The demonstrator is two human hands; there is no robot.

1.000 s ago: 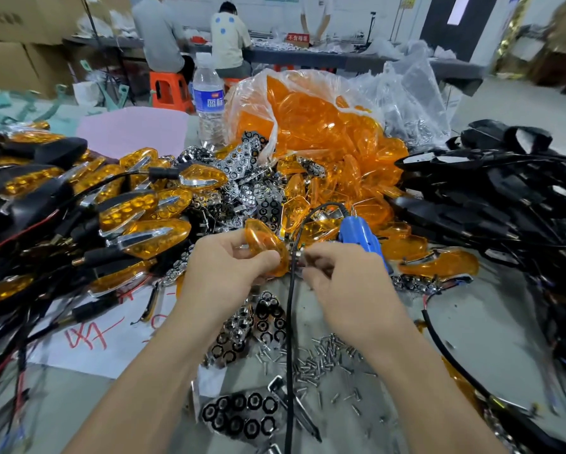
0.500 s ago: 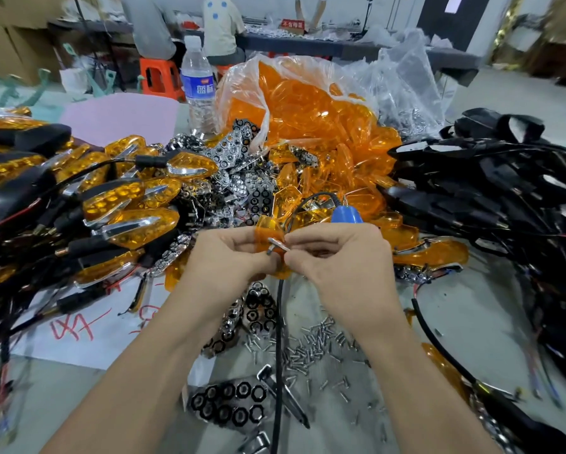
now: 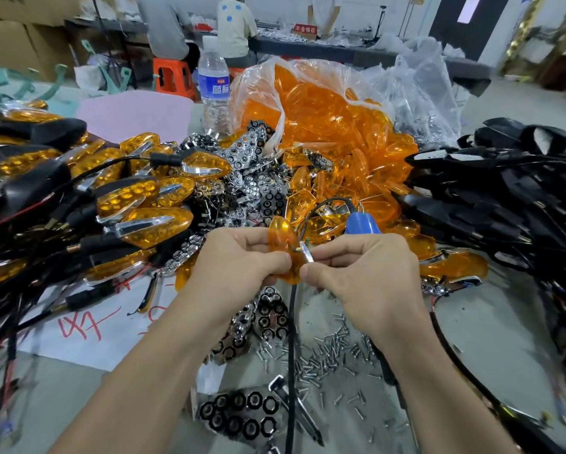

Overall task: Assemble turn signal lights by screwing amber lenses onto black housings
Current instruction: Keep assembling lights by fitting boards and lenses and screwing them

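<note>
Head view: the left hand (image 3: 242,260) holds one amber lens (image 3: 280,237) above the desk (image 3: 471,339), its grip pinching the lens's lower edge between thumb and fingers. The right hand (image 3: 370,270) meets it from the right, its grip pinching a small chrome strip (image 3: 306,251) that touches the lens. A blue tool (image 3: 361,224) shows just behind the right hand, and a black cable (image 3: 292,339) hangs below the lens. Under the wrists lie loose screws (image 3: 327,352). At the right are piled black housings (image 3: 504,198), at the left finished lights (image 3: 144,204), and beyond the hands a clear bag (image 3: 324,103) of lenses
</note>
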